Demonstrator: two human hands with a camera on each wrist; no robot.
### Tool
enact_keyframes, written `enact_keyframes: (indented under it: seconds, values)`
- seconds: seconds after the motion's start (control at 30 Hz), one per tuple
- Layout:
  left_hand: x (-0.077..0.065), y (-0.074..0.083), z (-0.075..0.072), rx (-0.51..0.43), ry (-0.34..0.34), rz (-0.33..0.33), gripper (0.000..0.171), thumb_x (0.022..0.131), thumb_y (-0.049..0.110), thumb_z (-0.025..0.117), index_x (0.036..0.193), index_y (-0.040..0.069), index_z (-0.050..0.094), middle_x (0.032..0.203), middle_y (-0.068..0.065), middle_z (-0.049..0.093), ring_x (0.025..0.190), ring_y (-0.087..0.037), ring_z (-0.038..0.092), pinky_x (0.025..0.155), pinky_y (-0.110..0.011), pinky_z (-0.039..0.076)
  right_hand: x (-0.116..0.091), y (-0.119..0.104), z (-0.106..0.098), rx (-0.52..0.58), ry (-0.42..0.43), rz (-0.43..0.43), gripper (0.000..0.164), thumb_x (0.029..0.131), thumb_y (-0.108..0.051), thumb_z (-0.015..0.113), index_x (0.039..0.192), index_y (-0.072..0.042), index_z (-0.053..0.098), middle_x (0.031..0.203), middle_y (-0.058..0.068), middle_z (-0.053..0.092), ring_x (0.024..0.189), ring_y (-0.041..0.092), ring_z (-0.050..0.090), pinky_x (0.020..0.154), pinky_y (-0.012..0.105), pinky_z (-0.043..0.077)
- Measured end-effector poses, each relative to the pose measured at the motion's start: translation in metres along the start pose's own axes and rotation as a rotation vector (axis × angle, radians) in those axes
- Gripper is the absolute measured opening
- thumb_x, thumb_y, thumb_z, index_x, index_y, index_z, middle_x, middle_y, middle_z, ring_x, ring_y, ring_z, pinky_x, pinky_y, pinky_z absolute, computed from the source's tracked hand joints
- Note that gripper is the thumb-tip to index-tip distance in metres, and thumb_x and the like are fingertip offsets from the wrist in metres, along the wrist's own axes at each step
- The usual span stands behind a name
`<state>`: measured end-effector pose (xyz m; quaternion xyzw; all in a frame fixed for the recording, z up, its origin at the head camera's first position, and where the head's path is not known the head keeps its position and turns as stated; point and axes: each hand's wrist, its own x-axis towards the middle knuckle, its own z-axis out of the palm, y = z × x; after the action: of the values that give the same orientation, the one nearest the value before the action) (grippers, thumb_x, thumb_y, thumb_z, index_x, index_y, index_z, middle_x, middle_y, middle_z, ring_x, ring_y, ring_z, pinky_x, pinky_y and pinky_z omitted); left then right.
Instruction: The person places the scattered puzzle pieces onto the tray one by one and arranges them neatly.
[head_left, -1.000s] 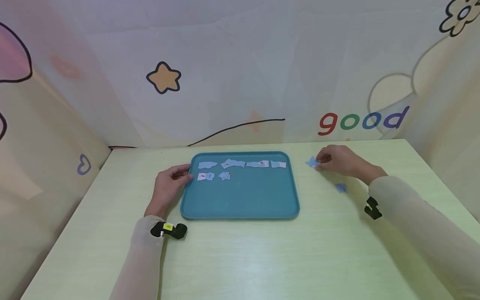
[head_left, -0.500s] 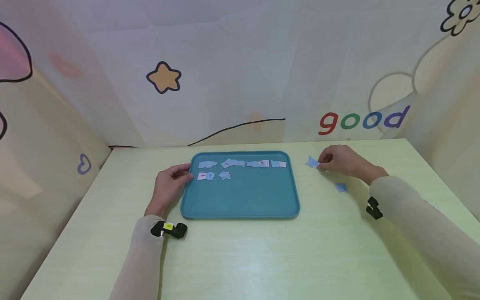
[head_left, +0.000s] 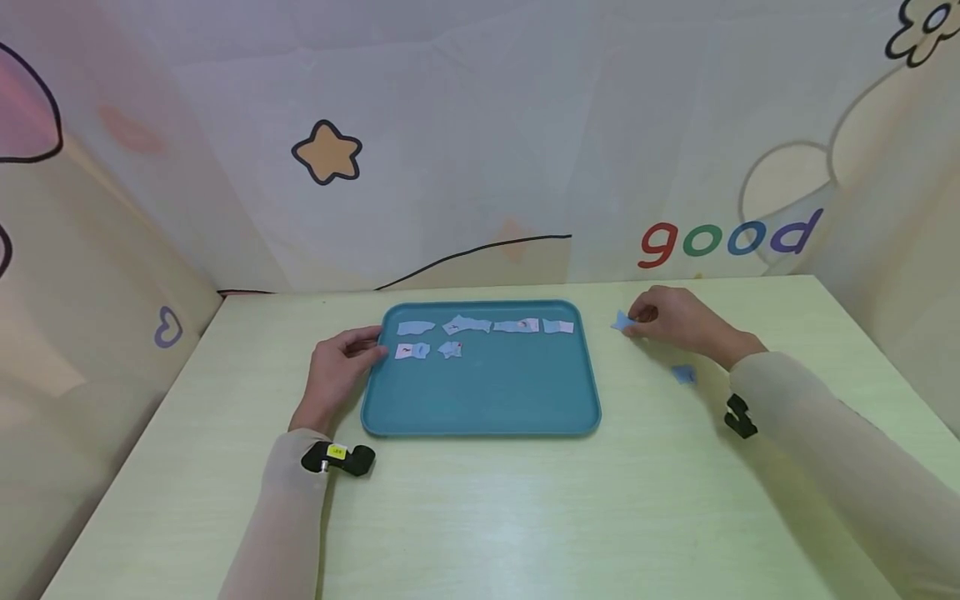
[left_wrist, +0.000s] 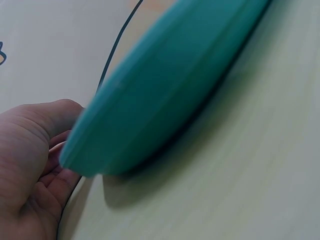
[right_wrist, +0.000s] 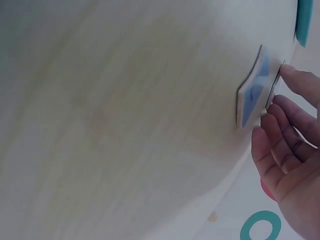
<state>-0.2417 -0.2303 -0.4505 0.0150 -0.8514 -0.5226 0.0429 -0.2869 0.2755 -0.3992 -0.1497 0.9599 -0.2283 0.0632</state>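
Observation:
My left hand [head_left: 341, 371] holds the left rim of a blue-green tray [head_left: 510, 400], its thumb against the edge; part of the fingers is hidden behind the rim in the left wrist view. To the right of the tray, my right hand [head_left: 678, 321] pinches a light blue puzzle piece [head_left: 621, 320] between thumb and fingers. In the right wrist view that piece shows nearly edge-on. Another blue puzzle piece [right_wrist: 254, 92] lies on the table close to that hand. Several irregular blue and pinkish puzzle pieces [head_left: 468, 325] lie in two rows in the tray's upper part.
The pale wooden table [head_left: 480, 517] carries the tray near its back edge. A printed cloth [head_left: 465, 150] with a star and the word "good" hangs behind and along the sides. Each wrist wears a black camera [head_left: 339, 458].
My right hand has shifted slightly left along the pinched puzzle piece, which shows less now. The left hand and the tray have stayed in place.

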Motion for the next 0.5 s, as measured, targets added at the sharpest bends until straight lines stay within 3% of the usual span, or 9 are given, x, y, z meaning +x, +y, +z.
enact_keyframes:
  seconds: [0.27,0.5]
  values:
    - [-0.0005,0.0007,-0.0003,0.005,0.005,-0.003,0.042,0.101,0.013,0.074,0.142,0.005,0.068,0.129,-0.016,0.071,0.118,-0.028,0.066,0.102,-0.034,0.055,0.0016,-0.0004,0.0003,-0.027,0.005,-0.011,0.033,0.095,-0.018,0.081,0.116,0.006,0.073,0.104,0.014,0.069,0.097,0.033,0.061,0.092,0.051,0.056]
    - [-0.0003,0.0009,0.0,-0.009,-0.002,-0.013,0.043,0.101,0.013,0.074,0.142,0.004,0.067,0.13,-0.018,0.07,0.12,-0.03,0.066,0.107,-0.042,0.053,-0.0025,-0.0015,-0.0014,0.03,0.011,0.003,0.036,0.097,-0.021,0.079,0.12,0.006,0.071,0.109,0.016,0.07,0.101,0.034,0.062,0.094,0.053,0.056]
